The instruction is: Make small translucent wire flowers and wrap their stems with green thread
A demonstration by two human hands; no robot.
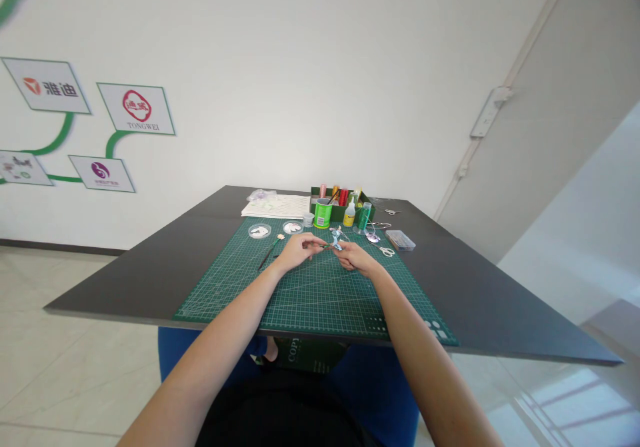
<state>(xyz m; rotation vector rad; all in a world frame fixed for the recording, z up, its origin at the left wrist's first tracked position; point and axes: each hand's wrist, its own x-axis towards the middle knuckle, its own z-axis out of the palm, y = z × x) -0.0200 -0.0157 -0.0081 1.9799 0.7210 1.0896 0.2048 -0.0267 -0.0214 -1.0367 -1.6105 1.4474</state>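
Observation:
Above the green cutting mat (pixel 320 294), my two hands meet around a small light-blue craft piece (pixel 337 236) that looks like petals on a thin green stem. My left hand (pixel 300 251) pinches the stem side with its fingers closed. On the other side, my right hand (pixel 354 258) has thumb and fingers closed on the lower edge of the blue part. Its finer detail is too small to make out. Left of my left hand, a pale flower on a green stem (pixel 281 237) and a dark slim tool (pixel 265 258) lie on the mat.
Behind my hands stand a green can (pixel 323 214), a glue bottle (pixel 349 213), a green thread spool (pixel 365 216) and a dark box of spools (pixel 371 211). Two shallow dishes (pixel 260 232) sit left. White-handled scissors (pixel 387 252) and a clear plastic case (pixel 401 240) lie right.

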